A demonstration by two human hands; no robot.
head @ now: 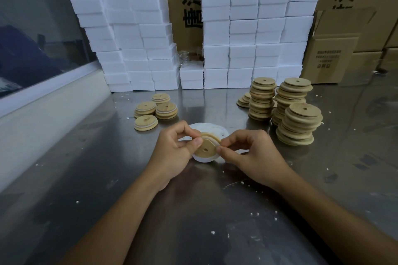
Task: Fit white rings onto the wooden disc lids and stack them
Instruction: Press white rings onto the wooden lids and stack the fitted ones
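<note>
A wooden disc lid point(206, 149) with a small centre hole is held upright over the steel table between both hands. My left hand point(174, 148) pinches its left edge, thumb on the face. My right hand point(252, 155) pinches its right edge, where a white ring point(216, 140) sits around the rim. Loose white rings point(206, 128) lie in a pile just behind and beneath the lid. Short stacks of ringed lids point(155, 107) stand at the left. Tall leaning stacks of bare lids point(286, 105) stand at the right.
White foam blocks point(243, 32) are piled in walls along the back, with cardboard boxes point(340, 49) behind and to the right. A window ledge point(43, 101) runs down the left side. White crumbs are scattered over the steel table point(193, 211).
</note>
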